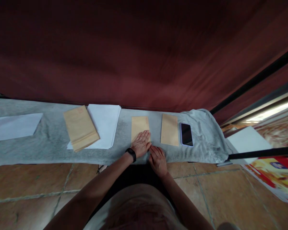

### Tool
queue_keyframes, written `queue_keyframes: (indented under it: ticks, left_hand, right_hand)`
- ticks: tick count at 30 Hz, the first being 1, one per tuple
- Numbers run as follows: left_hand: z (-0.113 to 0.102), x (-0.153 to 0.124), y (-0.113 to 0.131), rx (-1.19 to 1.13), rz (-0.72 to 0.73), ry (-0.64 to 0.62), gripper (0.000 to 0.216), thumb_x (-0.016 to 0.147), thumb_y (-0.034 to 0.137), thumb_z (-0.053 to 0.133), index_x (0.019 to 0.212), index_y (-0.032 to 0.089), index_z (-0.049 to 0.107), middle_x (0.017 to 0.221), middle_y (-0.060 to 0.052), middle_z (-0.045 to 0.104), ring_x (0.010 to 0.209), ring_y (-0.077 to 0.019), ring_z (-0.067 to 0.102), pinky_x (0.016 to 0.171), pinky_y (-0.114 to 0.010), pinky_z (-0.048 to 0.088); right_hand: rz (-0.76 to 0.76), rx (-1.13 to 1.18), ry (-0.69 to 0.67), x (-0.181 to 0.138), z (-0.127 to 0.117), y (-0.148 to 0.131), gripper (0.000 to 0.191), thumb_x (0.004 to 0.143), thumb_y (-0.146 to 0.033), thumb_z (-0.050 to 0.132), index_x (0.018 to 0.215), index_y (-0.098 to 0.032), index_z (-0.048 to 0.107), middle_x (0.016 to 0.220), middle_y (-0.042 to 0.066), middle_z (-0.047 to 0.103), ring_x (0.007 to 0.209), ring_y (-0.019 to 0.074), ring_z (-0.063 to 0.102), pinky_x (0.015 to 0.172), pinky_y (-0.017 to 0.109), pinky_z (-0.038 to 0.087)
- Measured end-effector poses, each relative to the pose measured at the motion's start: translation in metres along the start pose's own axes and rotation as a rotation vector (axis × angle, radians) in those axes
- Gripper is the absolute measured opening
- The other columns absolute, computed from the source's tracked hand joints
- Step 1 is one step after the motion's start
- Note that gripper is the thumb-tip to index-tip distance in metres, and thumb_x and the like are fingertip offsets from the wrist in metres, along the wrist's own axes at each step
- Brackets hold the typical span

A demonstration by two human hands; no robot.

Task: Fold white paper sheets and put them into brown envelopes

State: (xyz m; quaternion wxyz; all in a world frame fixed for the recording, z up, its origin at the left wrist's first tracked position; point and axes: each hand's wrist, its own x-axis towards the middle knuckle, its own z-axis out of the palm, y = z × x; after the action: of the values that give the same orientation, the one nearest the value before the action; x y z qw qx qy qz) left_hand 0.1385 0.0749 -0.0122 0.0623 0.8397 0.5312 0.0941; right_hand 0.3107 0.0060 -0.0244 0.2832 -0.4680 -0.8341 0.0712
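A brown paper envelope (139,124) with small red print lies on the grey cloth in front of me. My left hand (141,143), a black band on its wrist, rests flat on the lower part of this envelope with fingers stretched out. Beside it, at the envelope's lower right corner, my right hand (157,159) lies palm down on the cloth, fingers extended and nearly touching the left hand. The envelope's bottom edge is hidden under the hands. Another brown envelope (169,129) lies flat just to the right.
A phone (187,134) in a pale purple case lies right of the envelopes. To the left, a stack of brown envelopes (80,127) overlaps white paper sheets (107,124). Another white sheet (14,126) is at far left. A dark red curtain (134,64) hangs behind the cloth-covered surface (52,134).
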Motion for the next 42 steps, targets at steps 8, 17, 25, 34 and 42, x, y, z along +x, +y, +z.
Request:
queue_keyframes:
  ticks: [8,17,25,34,42]
  left_hand:
    - [0.000,0.047,-0.015,0.018,-0.106,-0.024,0.067,0.103,0.045,0.029,0.158,0.008,0.030,0.165,-0.014,0.030,0.157,-0.0253,0.016,0.128,-0.047,0.012]
    - [0.004,0.044,-0.018,0.044,-0.104,-0.022,0.065,0.103,0.046,0.029,0.157,0.011,0.033,0.166,-0.012,0.031,0.157,-0.0258,0.016,0.128,-0.048,0.011]
    - [0.002,0.012,-0.009,0.043,-0.026,0.006,0.060,0.103,0.039,0.031,0.155,0.012,0.036,0.165,-0.011,0.033,0.155,-0.0265,0.022,0.128,-0.049,0.014]
    - [-0.003,-0.011,-0.002,-0.003,0.023,0.043,0.055,0.104,0.039,0.032,0.155,0.020,0.039,0.166,-0.010,0.032,0.155,-0.0261,0.023,0.127,-0.052,0.015]
    - [-0.005,-0.037,-0.004,-0.004,0.104,0.009,0.053,0.104,0.038,0.034,0.156,0.026,0.038,0.166,-0.004,0.033,0.155,-0.0243,0.022,0.128,-0.051,0.014]
  right_hand:
    - [0.013,0.012,-0.020,0.001,-0.001,0.000,0.048,0.095,-0.016,0.047,0.143,-0.019,0.055,0.138,0.009,0.064,0.130,0.0243,0.056,0.115,0.046,0.039]
    - [0.017,0.014,-0.023,0.000,-0.001,-0.001,0.047,0.095,-0.016,0.048,0.142,-0.018,0.056,0.138,0.009,0.065,0.131,0.0238,0.055,0.117,0.045,0.037]
    - [0.000,0.000,-0.017,0.001,0.001,0.002,0.046,0.095,-0.016,0.048,0.140,-0.017,0.056,0.137,0.010,0.065,0.131,0.0227,0.054,0.116,0.044,0.038]
    - [0.012,0.008,-0.008,0.001,0.002,0.001,0.048,0.095,-0.015,0.045,0.141,-0.018,0.056,0.136,0.010,0.065,0.130,0.0231,0.055,0.116,0.045,0.037]
    - [0.020,0.024,0.000,0.001,0.000,0.002,0.042,0.098,-0.016,0.044,0.138,-0.017,0.059,0.136,0.010,0.065,0.130,0.0219,0.055,0.116,0.044,0.039]
